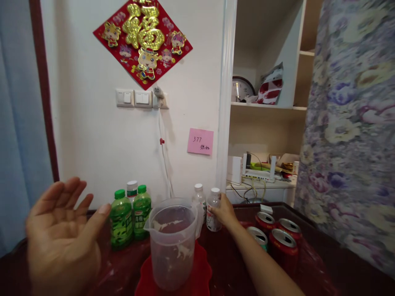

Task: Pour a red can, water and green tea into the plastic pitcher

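My left hand is raised at the left with its palm up and fingers apart, holding nothing. On the right, my right hand has its fingers wrapped round a clear bottle with a white cap, which stands upright on the dark red table. A second white-capped clear bottle is just to its left. Between my hands a clear plastic pitcher stands on a red scalloped tray. Two green bottles and a white-capped bottle stand left of the pitcher.
Several open cans stand at the right, beside my right forearm. A small white box lies behind them. The wall with a white cable rises behind the table. A shelf holds a router; a floral curtain hangs at the right.
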Demonstrator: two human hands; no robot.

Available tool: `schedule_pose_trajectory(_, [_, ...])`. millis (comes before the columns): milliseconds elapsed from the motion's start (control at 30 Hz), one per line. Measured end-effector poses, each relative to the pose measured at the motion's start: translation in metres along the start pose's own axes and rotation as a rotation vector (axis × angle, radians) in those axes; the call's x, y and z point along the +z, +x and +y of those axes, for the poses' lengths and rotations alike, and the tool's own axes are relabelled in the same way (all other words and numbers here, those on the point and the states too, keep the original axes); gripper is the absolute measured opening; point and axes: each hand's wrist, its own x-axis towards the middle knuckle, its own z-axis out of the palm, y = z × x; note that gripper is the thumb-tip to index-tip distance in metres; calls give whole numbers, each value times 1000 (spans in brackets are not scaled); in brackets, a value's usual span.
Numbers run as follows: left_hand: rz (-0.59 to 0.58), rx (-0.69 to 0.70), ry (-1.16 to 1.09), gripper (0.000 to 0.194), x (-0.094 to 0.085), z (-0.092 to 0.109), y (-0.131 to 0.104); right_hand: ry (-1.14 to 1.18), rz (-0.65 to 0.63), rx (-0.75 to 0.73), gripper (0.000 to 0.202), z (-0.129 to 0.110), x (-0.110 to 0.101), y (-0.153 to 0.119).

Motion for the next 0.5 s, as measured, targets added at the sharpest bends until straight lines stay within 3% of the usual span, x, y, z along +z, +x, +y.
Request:
schedule_pose_trajectory(133, [-22, -54, -1, 71, 13, 34, -13, -39, -9, 23, 32, -6, -18, -9])
schedule_pose_trajectory(267, [-105, -215, 75, 55, 15, 65, -30, -12, -20, -6, 30, -24, -62, -21])
schedule_pose_trajectory(367, [-339, -429, 86, 56, 4, 70, -52, 46, -43, -48, 42, -44, -107, -36])
schedule_pose_trajectory(500, [-716, -469, 103, 72, -5, 48, -91, 179, -123, -88, 58, -74, -160, -70])
